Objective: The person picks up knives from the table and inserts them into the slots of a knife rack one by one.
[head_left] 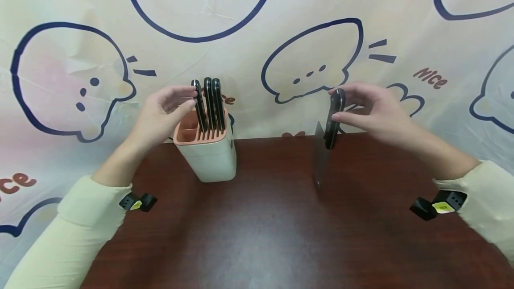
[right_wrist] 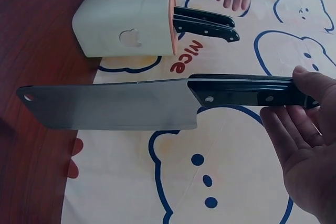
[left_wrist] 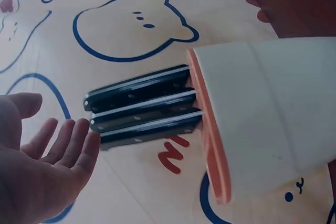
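My right hand (head_left: 371,106) pinches the end of a cleaver's (right_wrist: 118,107) black riveted handle between thumb and fingers. The broad blade hangs downward, its tip close over the table, and a small hole shows near one corner in the right wrist view. Over on the left stands a white knife block (head_left: 210,163) with a salmon-coloured slotted top. Three knives with black handles (head_left: 210,106) sit upright in its slots, their blades hidden inside. Beside the handles is my left hand (head_left: 162,113), fingers loosely extended; in the left wrist view the palm (left_wrist: 47,182) holds nothing.
Under everything lies a dark reddish-brown wooden table (head_left: 265,226). Behind the block and cleaver rises a pale cloth (head_left: 241,66) with blue cartoon outlines. On the block's top, larger open compartments (head_left: 186,135) lie left of the slots.
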The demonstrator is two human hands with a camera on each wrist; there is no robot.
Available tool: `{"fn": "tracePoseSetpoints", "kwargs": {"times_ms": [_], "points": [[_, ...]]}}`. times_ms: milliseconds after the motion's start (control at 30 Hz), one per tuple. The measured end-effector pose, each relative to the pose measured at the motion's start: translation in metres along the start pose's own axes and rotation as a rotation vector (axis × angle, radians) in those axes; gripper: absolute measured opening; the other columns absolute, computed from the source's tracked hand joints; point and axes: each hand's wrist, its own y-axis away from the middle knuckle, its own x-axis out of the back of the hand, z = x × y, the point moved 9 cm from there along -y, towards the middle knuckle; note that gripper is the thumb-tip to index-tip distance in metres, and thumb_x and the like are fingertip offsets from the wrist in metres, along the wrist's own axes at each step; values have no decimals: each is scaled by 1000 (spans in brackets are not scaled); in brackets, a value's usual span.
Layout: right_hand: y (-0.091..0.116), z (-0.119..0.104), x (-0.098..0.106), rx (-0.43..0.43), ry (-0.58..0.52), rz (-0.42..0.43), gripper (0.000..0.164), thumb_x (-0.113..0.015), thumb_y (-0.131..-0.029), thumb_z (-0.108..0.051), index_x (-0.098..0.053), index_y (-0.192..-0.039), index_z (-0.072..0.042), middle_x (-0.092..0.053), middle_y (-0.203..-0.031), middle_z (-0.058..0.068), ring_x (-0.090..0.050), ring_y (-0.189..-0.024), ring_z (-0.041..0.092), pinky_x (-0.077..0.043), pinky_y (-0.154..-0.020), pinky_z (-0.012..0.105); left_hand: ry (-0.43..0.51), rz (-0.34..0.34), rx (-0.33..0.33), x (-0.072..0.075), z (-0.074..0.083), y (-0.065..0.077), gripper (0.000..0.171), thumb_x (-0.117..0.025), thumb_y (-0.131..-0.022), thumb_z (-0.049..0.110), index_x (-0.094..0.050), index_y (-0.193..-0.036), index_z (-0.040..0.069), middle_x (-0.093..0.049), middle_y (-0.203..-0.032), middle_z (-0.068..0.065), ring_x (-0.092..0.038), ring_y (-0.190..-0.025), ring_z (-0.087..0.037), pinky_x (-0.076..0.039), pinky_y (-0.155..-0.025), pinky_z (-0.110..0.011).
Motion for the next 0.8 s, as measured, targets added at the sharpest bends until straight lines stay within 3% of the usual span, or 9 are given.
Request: {"fn": "tracePoseSetpoints", "kwargs": {"times_ms": [300,467,633,800], "points": [[-5,-4,-12,15,15,-35,48,-78,-91,-15,-63,-137,-15,-69,-124,6,-70,-106,17,-52,-87,15,45,-130,-45,-28,24,7,41,-63,-102,15,-57,-141,2,-62,-136,-15,-61,-123,-26,-48,-98,-17],[-8,-7,-19,28,-3,-57,49,-78,-91,-14,-62,-138,-14,-67,-127,6,-67,-114,23,-51,-92,18,12,-191,-79,-42,34,10,40,-62,-102,18,-57,-141,6,-64,-135,-11,-63,-121,-27,-51,-101,-30],[-12,-13,-26,43,-3,-74,47,-78,-92,-14,-63,-136,-13,-68,-126,6,-66,-116,23,-53,-97,32,-11,-232,-70,-55,37,10,42,-65,-101,19,-57,-141,9,-63,-138,-6,-63,-120,-21,-50,-103,-43],[-16,-19,-34,64,-26,-94,46,-78,-92,-13,-63,-135,-12,-67,-122,6,-66,-112,21,-55,-97,34,-1,-268,-69,-67,40,10,42,-66,-100,19,-58,-140,7,-64,-136,-6,-64,-118,-19,-52,-97,-33]]}}
